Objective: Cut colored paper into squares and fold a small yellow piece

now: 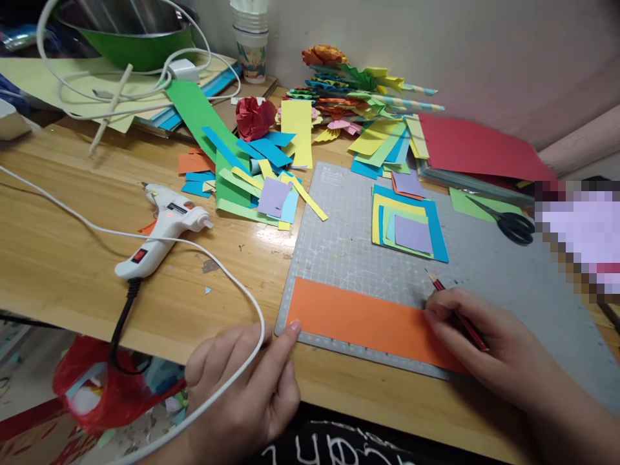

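A strip of orange paper (358, 320) lies along the front edge of the grey cutting mat (334, 239). The index fingertip of my left hand (247, 381) touches the strip's left corner; the other fingers are curled and hold nothing visible. A white cable (237, 278) passes in front of that hand. My right hand (484, 342) grips a dark red pencil (440, 286), tip pointing up and left, and rests over the strip's right end, hiding part of it. Beyond the strip, stacked paper squares (411, 231) in blue, yellow, green and purple lie on the mat.
A white glue gun (167, 226) lies at left. Coloured paper scraps (261, 187) and a red crumpled-paper flower (255, 118) sit behind it. Scissors (516, 227) rest at right near a red-topped paper stack (479, 145). Paper flowers on striped sticks (387, 100) lie at the back.
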`<state>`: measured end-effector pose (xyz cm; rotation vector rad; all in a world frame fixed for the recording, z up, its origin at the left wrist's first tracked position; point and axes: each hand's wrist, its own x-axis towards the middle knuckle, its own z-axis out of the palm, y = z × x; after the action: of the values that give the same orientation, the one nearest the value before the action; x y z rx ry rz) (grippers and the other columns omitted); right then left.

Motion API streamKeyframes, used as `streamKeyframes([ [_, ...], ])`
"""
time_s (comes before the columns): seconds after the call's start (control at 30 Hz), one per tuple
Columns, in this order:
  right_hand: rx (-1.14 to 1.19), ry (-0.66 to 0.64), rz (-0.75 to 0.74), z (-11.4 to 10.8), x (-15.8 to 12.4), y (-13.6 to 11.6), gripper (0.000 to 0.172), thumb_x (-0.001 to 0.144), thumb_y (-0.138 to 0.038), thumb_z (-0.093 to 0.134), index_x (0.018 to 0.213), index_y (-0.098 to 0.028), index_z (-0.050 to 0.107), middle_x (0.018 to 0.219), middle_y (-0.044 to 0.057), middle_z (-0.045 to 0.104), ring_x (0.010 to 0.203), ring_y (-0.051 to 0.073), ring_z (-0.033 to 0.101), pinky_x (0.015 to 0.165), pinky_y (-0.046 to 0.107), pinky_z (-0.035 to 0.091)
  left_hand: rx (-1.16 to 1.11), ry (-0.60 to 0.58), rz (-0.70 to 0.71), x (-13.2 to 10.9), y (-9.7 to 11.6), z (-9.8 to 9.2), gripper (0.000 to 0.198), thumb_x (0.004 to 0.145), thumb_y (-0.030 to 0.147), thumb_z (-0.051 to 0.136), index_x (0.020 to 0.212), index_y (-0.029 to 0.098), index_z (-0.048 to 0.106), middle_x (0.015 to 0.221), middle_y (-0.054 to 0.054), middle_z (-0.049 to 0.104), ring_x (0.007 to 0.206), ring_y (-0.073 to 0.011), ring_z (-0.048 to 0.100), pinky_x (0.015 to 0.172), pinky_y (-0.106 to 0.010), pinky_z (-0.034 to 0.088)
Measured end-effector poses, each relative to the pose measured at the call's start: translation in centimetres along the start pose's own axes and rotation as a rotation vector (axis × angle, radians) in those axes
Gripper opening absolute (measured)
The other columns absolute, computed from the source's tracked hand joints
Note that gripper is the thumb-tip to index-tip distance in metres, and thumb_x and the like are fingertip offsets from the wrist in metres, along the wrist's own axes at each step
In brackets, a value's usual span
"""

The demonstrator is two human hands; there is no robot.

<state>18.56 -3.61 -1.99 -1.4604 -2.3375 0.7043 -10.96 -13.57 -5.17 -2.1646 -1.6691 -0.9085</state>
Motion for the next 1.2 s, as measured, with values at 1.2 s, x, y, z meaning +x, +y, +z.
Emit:
streamKeyframes([
  [1.2,0.574,-0.090,-0.158,5.7,1.3,-8.3,0.011,0.089,-0.014,0.043,0.085,-0.023,0.039,0.071,-0.003,0.048,0.061,0.012,0.048,0.056,0.028,0.041,-0.059,-0.368,0.324,1.9,-1.5,-0.4,0.035,0.096,0.029,0.037,0.121,0.021,0.060,0.131,-0.006,0.059,0.105,-0.0202,0.062,0.082,-0.033,0.046],
])
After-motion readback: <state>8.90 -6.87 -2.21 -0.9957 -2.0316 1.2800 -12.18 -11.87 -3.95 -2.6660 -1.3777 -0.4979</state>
